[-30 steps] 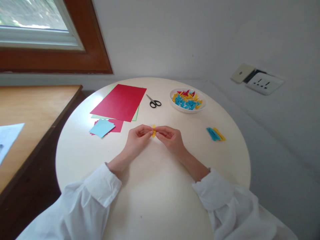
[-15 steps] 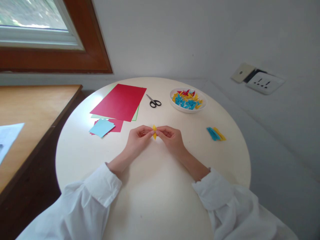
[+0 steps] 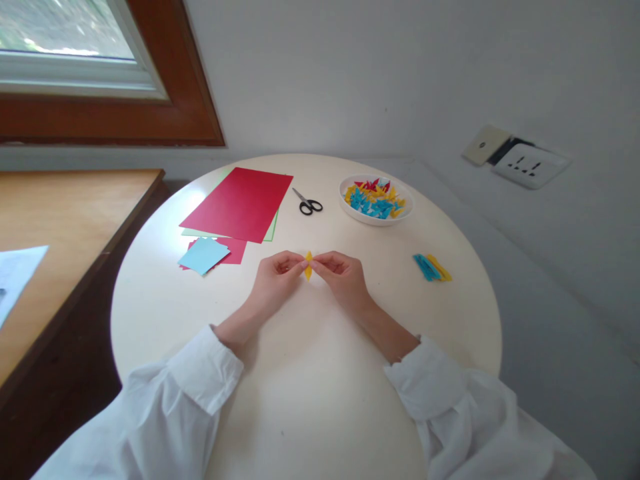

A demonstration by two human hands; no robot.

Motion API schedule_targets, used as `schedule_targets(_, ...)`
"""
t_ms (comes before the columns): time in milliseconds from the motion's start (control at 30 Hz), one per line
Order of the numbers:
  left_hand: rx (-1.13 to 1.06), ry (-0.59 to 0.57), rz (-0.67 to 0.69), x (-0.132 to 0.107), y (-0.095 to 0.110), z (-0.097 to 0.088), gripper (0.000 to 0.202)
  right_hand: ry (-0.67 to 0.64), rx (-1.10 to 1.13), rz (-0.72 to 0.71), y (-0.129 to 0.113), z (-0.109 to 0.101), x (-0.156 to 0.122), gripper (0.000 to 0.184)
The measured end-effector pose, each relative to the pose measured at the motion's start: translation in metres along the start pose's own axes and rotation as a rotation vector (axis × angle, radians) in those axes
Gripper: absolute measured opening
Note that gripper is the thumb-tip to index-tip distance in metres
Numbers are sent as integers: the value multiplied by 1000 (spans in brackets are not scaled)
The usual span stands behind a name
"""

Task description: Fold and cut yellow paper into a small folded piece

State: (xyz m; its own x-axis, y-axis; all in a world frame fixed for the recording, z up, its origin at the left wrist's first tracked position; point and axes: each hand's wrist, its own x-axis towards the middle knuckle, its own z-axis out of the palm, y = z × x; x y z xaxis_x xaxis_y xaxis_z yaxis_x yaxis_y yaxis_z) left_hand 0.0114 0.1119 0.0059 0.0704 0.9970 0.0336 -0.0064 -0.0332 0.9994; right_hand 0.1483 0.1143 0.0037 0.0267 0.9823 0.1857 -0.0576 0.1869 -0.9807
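Observation:
A small folded piece of yellow paper (image 3: 309,274) is pinched between both hands above the middle of the round white table (image 3: 310,400). My left hand (image 3: 276,279) grips its left side with thumb and fingers. From the right, my right hand (image 3: 344,277) holds the other side in the same kind of pinch. The paper's pointed ends show above and below the fingertips; its middle is partly covered by them.
Black-handled scissors (image 3: 310,207) lie beyond the hands. At left are a red sheet (image 3: 240,203) and light blue paper squares (image 3: 203,257). A white bowl (image 3: 350,213) holds several folded paper pieces. Blue and yellow folded strips (image 3: 427,267) lie at right, and a wooden desk (image 3: 75,207) stands at far left.
Both hands stay in place on the yellow paper. The paper has shifted only very slightly between the fingertips; all else is unchanged.

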Motion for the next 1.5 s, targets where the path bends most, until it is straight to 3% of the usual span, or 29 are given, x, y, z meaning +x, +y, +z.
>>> schedule_targets(267, -11, -32, 10, 1, -1, -1, 22, 2, -20, -3, 2, 0, 0, 17)
schedule_targets(600, 26, 6, 58, 0, 3, 1, 21, 14, 73, 28, 3, 1, 1, 26)
schedule_targets(867, -25, -36, -23, 0, -2, -1, 34, -2, 37, 15, 1, 0, 1, 27)
schedule_targets(1500, -19, 7, -18, -1, 3, -1, 20, -56, 16, 48, 4, 1, 1, 25)
